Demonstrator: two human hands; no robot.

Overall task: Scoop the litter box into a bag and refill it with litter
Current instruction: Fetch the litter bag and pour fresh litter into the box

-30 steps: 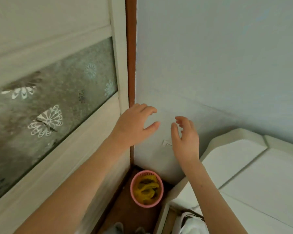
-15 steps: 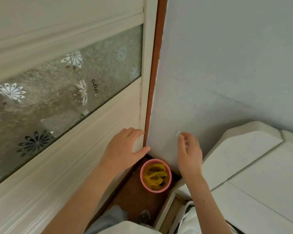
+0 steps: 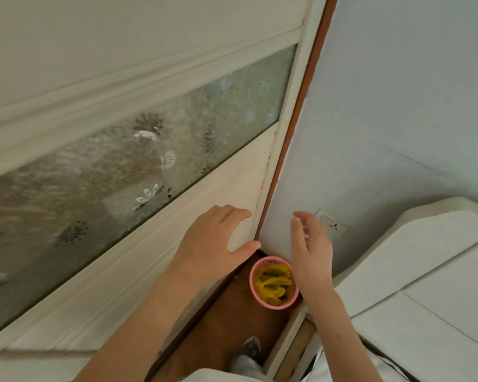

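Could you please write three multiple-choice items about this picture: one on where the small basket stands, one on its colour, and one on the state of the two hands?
1. Where does the mesh basket stand?
A. on the white furniture top
B. on the brown floor in the corner
C. in the left hand

2. What colour is the mesh basket?
A. pink
B. blue
C. black

3. How are the left hand and right hand?
A. both grip the basket
B. one holds a scoop
C. both open, holding nothing

Key: 1 B, it sits low between door and wall; 2 A, its rim is pink; 3 C, fingers spread and empty.
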